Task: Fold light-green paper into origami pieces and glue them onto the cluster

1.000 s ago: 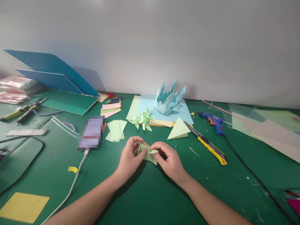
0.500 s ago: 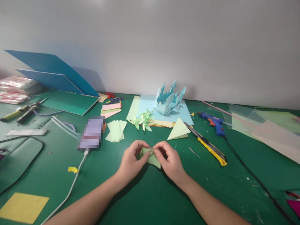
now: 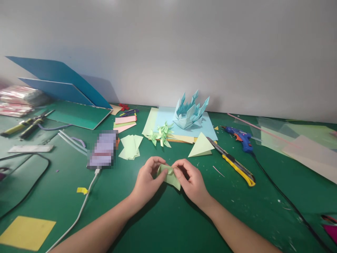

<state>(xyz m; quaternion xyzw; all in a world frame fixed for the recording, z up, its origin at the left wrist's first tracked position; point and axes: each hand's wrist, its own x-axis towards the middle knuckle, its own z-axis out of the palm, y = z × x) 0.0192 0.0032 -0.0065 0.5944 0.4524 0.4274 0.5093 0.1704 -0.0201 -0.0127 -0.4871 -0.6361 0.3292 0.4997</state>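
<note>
Between my two hands is a small light green piece of paper (image 3: 172,179), partly folded along its upper edge. My left hand (image 3: 150,178) pinches its left side, thumb in front and fingers behind. The right side is pinched by my right hand (image 3: 191,179), the thumb near the upper edge. Fingers hide part of the fold. Just beyond lie folded green paper flowers (image 3: 163,134) and a stack of pale green paper slips (image 3: 130,147). A folded pale green sheet (image 3: 201,145) stands tilted to the right of them.
A blue origami piece (image 3: 187,115) with upright points sits on blue paper at the back. To the right lie a yellow box cutter (image 3: 238,169) and a blue glue gun (image 3: 243,140). A blurred phone (image 3: 102,149) with a white cable (image 3: 88,195) is on the left.
My left fingers and thumb have shifted slightly on the green paper, and a little more of its upper fold shows. The things on the table have stayed in place.
</note>
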